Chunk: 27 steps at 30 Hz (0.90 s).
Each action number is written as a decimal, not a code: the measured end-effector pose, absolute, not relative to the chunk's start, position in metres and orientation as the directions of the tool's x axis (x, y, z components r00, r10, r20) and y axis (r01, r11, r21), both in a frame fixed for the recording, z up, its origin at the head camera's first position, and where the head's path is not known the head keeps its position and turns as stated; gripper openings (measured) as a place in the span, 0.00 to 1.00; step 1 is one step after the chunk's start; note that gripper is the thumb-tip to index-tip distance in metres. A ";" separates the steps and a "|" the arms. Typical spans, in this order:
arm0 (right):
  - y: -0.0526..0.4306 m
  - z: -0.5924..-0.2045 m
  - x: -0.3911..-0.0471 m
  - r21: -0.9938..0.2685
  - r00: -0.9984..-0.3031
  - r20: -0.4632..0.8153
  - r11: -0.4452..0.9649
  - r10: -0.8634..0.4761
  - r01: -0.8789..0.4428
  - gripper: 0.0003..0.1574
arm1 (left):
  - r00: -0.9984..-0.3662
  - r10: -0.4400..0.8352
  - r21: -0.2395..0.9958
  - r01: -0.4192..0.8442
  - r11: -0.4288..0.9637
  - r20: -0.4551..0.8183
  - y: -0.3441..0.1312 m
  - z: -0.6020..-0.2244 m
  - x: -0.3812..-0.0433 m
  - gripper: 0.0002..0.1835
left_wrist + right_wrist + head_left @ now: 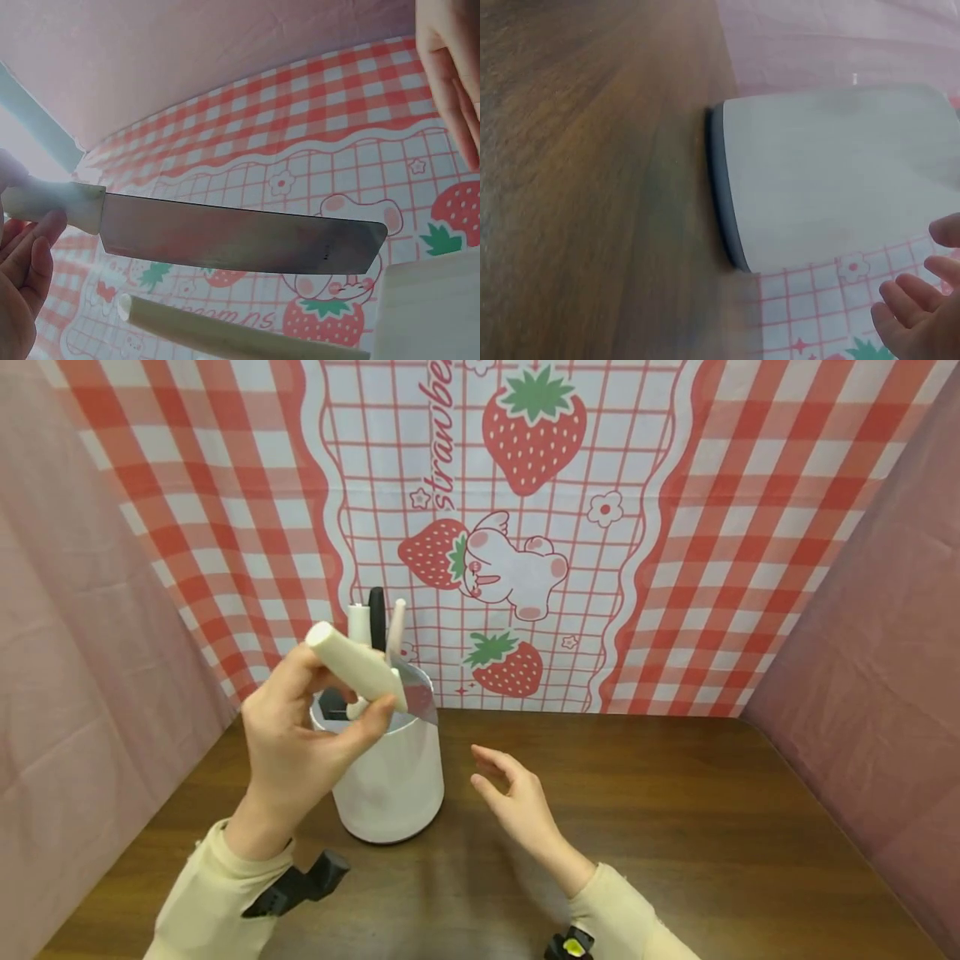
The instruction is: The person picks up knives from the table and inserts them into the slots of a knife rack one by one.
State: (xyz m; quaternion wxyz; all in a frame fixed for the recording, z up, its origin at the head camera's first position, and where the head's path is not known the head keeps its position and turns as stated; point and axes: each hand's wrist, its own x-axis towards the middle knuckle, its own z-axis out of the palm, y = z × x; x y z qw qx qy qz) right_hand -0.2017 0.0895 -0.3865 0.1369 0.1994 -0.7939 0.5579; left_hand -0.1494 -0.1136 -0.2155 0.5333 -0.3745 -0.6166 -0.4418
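My left hand [296,747] pinches the cream handle of a kitchen knife [356,667] between thumb and fingers, over a white round holder [390,785]. In the left wrist view the knife's broad, blunt-ended blade [240,234] shows in full, outside the holder. Several handles stick up from the holder, among them a black handle [377,617] and a slim pale handle [397,625]. To the right of the holder my right hand [521,802] hovers with fingers loosely bent, holding nothing. The right wrist view shows that hand [922,319] beside the holder's wall, apart from it.
The holder stands on a brown wooden table [675,810], left of centre. Behind it hangs a red-checked strawberry cloth [600,660]. Pinkish curtains close off the left side [90,635] and the right side [870,635].
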 end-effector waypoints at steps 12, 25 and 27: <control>0.070 -0.381 -0.198 -0.858 -0.855 0.429 0.165 -0.290 -0.486 0.31 | -0.152 -0.009 0.147 0.935 0.323 0.988 -0.123 -0.207 -0.152 0.26; 0.056 -0.401 -0.209 -0.846 -0.801 0.444 0.107 -0.403 -0.523 0.33 | -0.158 0.024 0.138 0.918 0.372 0.987 -0.139 -0.204 -0.153 0.26; 0.054 -0.395 -0.204 -0.848 -0.805 0.439 0.111 -0.400 -0.518 0.33 | -0.156 0.032 0.132 0.913 0.387 0.987 -0.141 -0.204 -0.154 0.27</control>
